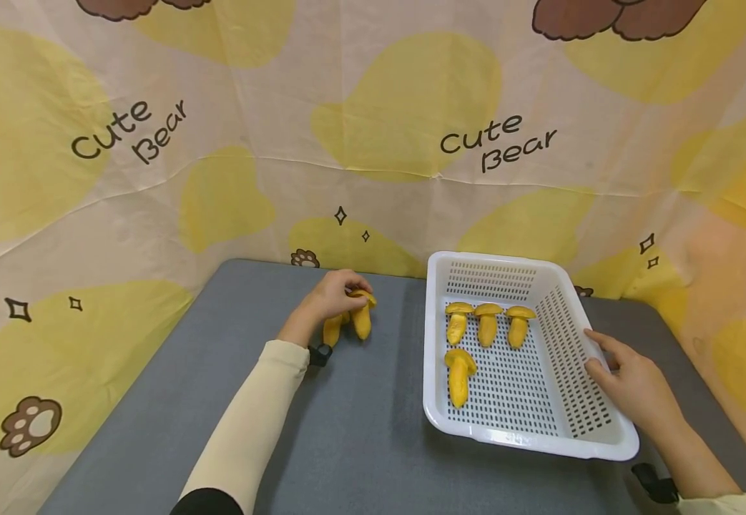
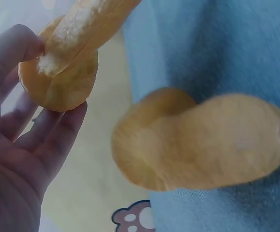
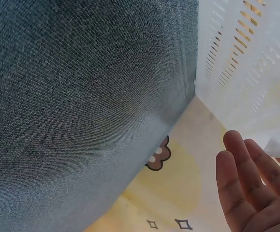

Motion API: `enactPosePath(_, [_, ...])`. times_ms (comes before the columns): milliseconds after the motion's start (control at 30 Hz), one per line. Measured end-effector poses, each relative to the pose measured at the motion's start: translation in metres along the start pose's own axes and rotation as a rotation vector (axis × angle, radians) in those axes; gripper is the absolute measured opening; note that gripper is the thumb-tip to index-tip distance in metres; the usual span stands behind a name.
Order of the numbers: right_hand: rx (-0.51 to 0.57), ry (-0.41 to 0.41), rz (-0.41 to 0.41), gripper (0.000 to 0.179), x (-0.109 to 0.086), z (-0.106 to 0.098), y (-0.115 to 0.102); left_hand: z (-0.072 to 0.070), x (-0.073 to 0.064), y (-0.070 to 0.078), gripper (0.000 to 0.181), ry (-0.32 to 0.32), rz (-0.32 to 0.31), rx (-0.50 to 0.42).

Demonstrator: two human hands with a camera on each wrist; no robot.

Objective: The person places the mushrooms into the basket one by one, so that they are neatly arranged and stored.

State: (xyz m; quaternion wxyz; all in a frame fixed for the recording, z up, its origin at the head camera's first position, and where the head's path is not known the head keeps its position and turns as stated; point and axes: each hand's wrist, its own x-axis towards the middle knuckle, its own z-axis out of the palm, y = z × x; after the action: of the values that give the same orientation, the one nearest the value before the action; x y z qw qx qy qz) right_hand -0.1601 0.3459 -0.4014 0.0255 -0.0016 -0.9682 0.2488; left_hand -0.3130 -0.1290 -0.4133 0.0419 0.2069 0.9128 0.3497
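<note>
Far on the grey table, my left hand (image 1: 339,293) pinches a yellow mushroom (image 1: 362,323) by its cap. In the left wrist view the thumb presses where cap and stem of this mushroom (image 2: 79,43) meet, with fingers behind the cap. A second yellow mushroom (image 1: 332,332) lies beside that hand, partly hidden by it. At the right, my right hand (image 1: 636,383) holds the side rim of a white plastic basket (image 1: 572,372), thumb over the rim. The right wrist view has several of its fingers (image 3: 243,169) outside the basket wall.
Inside the basket, three yellow mushrooms (image 1: 487,325) form a row toward the back, and another mushroom (image 1: 459,378) lies in front at the left. A patterned cloth (image 1: 373,143) hangs behind the grey table (image 1: 347,429). Dark bands circle both wrists.
</note>
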Motion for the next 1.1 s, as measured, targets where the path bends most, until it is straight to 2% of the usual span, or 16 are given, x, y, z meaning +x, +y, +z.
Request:
enactPosePath(167, [-0.005,0.008,-0.003,0.055,0.0,0.001,0.001,0.001,-0.002,0.008,0.013,0.028,0.063,0.004])
enactPosePath(433, [-0.01,0.013,0.001,0.055,0.0,0.002,0.001,-0.001,-0.003,0.027,0.015,0.059,0.153,-0.038])
enactPosePath(700, [-0.002,0.002,0.003,0.056,0.0,0.001,0.001,-0.002,-0.003,0.049,0.015,0.081,0.218,-0.059])
enactPosePath(1100, [0.004,0.002,-0.001,0.056,0.0,0.0,0.0,0.007,0.004,0.089,0.014,0.101,0.315,-0.046])
